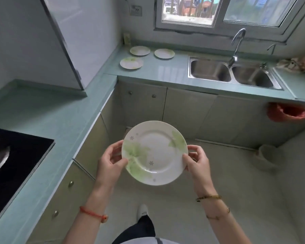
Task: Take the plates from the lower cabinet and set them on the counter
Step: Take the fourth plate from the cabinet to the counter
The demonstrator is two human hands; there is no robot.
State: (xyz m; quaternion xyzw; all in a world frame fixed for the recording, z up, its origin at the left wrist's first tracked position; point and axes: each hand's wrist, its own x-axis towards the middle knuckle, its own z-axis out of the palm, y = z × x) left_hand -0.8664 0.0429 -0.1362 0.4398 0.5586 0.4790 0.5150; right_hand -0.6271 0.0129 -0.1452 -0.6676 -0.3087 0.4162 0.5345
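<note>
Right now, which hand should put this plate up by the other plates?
Probably the left hand. The three plates sit on the counter ahead and left. Both hands grip the held plate; the right hand would reach across.

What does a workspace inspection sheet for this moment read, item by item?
Surface: teal counter, L-shaped, glossy.
Job's things: three plates lie flat and apart in the corner; a fourth plate is held over the floor.
Clutter: cloth right of the sink; cooktop at left.
Hands: left hand and right hand grip the fourth plate's opposite rims.
Cables: nothing seen.
Surroundings: window, faucet, closed lower cabinet doors, red bag.
</note>
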